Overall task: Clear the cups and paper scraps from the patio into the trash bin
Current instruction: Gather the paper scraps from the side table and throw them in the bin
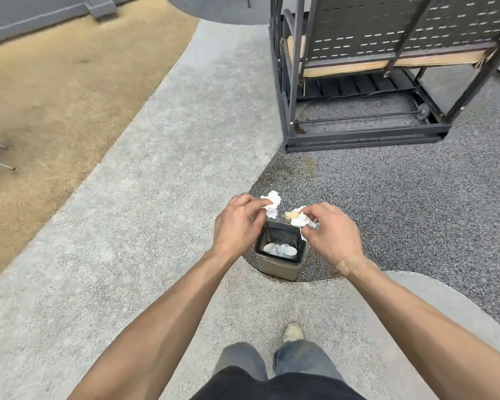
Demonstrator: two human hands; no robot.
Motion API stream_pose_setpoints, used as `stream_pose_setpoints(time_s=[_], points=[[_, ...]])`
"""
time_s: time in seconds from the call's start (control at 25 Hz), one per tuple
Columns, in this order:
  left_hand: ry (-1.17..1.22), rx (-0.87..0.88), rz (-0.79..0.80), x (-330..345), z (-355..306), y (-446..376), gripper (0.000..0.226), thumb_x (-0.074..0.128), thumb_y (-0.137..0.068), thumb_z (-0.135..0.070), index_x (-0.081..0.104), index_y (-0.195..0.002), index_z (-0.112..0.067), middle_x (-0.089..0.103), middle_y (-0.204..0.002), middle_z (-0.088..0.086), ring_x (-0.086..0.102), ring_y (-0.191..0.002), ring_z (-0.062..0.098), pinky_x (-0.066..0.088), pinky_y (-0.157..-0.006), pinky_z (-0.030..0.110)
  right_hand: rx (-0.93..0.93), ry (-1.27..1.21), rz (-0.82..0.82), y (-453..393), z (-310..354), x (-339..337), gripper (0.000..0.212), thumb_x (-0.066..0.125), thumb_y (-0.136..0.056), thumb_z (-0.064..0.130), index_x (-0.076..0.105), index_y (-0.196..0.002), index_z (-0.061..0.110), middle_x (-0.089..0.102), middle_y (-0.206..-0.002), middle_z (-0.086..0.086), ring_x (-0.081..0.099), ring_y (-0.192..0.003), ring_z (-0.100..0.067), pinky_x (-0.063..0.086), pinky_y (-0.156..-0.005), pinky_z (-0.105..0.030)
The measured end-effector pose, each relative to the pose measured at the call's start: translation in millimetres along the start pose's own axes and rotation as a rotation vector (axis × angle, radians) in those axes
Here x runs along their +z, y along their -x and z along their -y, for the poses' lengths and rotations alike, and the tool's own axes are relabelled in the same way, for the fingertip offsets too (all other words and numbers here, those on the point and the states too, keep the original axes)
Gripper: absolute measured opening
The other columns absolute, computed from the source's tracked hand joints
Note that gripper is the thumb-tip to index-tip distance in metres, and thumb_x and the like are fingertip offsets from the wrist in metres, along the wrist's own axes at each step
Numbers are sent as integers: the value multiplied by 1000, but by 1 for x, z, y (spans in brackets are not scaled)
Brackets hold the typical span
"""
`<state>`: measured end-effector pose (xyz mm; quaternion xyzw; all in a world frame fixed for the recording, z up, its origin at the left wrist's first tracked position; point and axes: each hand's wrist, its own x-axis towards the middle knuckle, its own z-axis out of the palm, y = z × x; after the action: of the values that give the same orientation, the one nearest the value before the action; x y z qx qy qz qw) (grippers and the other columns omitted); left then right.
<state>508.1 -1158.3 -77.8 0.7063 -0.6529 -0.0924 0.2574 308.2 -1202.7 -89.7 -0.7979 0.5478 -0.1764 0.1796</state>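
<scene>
I am standing over the small trash bin on the patio floor, both hands held above its open mouth. My left hand is pinching a crumpled white paper scrap in its grip, the wad sticking out toward 12 o'clock past my fingertips. My right hand is clenching a second crumpled scrap, with a small tan piece poking out at its 9 o'clock side; I cannot tell what that piece is. Down in the bin, two pale cups are already lying side by side on the bottom. The paper looks feather-light, soft and easily crushed, so a loose fingertip pinch on the bulk of each wad is enough; being so light, it could drift wide of the narrow opening, so I judge it best dropped from close above. At 1 o'clock, well apart, a dark metal furniture frame is standing.
</scene>
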Motion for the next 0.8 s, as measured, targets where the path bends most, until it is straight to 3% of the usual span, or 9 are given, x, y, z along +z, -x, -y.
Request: stream_pose_setpoints(time_s=[0.48,0.64,0.8], points=[[72,56,88,27,59,-162,25,60,-93,-23,68,-116,-28,58,-95,-11,50,-86,4,31,-58,11,82,55,15,-162,-5,30,20,65,-83,29,61,-103,30,60,-97,12,53,-86,-7,51,-76,-32],[82,79,148,37,83,-210,25,59,-94,-26,67,-117,-29,62,-100,-8,53,-91,7,43,-63,22,129,79,9,-203,-1,41,21,65,-83,31,60,-104,32,60,-98,12,53,-87,-6,52,-78,-32],[92,101,180,52,94,-241,26,59,-93,-26,67,-118,-27,62,-101,-7,53,-91,9,38,-61,18,175,99,-10,-224,-10,47,22,65,-83,32,61,-104,29,61,-98,10,54,-86,-8,50,-76,-31]])
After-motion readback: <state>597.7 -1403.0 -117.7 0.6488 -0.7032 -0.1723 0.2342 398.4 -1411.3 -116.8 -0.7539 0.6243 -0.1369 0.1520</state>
